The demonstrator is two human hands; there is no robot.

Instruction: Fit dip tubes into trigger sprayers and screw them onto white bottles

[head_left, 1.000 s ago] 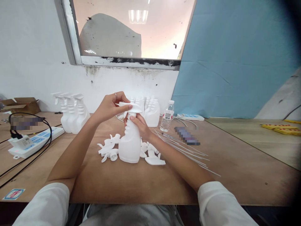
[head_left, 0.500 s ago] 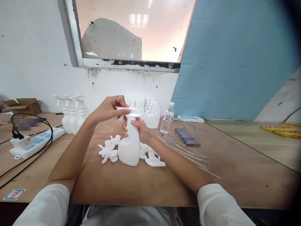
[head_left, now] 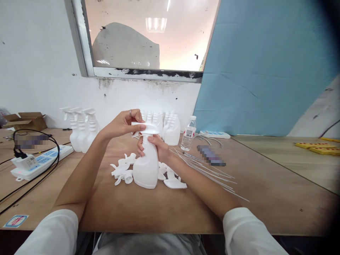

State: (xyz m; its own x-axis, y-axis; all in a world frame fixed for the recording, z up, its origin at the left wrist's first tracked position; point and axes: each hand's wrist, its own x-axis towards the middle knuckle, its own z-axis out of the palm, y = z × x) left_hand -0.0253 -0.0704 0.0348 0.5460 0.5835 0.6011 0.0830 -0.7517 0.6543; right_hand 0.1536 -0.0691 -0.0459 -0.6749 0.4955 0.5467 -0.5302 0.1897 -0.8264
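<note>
A white spray bottle [head_left: 145, 170] stands upright on the wooden table in front of me. My right hand [head_left: 158, 146] is closed around its neck. On top sits a white trigger spray head [head_left: 151, 129], and my left hand [head_left: 130, 122] pinches its left end between thumb and fingers. Loose white trigger parts [head_left: 122, 169] lie to the left of the bottle's base. On the right side are more white sprayer pieces [head_left: 174, 182], partly hidden behind the bottle and my right forearm.
Finished-looking spray bottles [head_left: 82, 131] stand at back left; headless white bottles [head_left: 172, 131] stand behind my hands. A water bottle [head_left: 189, 132], thin white tubes [head_left: 212, 171] and a blurred flat object [head_left: 211, 155] lie right. A power strip [head_left: 44, 161] with black cables is left.
Both hands keep their hold on the bottle and its spray head. The head now sits very slightly differently in the left fingers, and the view has shifted a little.
</note>
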